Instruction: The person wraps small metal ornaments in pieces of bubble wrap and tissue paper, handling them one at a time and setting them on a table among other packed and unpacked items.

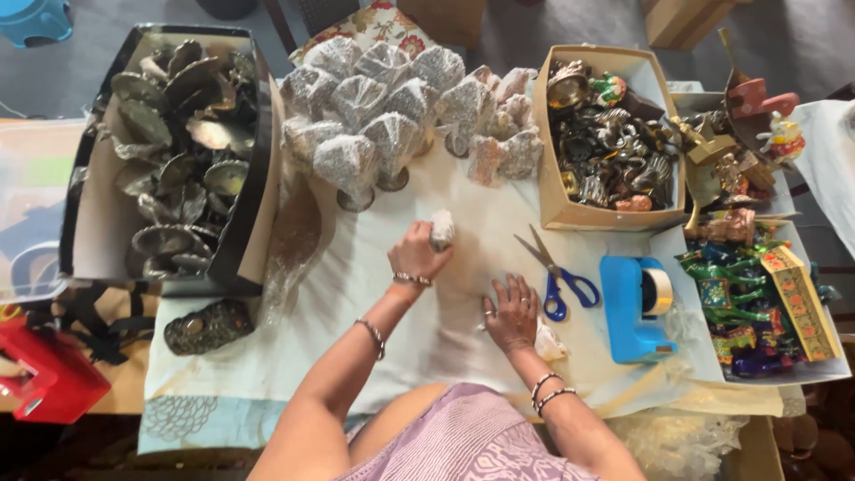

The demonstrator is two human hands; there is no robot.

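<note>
Small bubble-wrapped bundle (442,229), light and probably fragile, sits clasped in the left hand (417,254); right hand (511,312) lies flat, empty, beside it.

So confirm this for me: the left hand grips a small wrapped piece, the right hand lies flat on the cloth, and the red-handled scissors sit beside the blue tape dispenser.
One detail is wrong: the scissors have blue handles, not red, as the head view shows. The rest stands: the left hand grips the small wrapped piece, the right hand lies flat on the cloth, and the scissors sit beside the blue tape dispenser.
</note>
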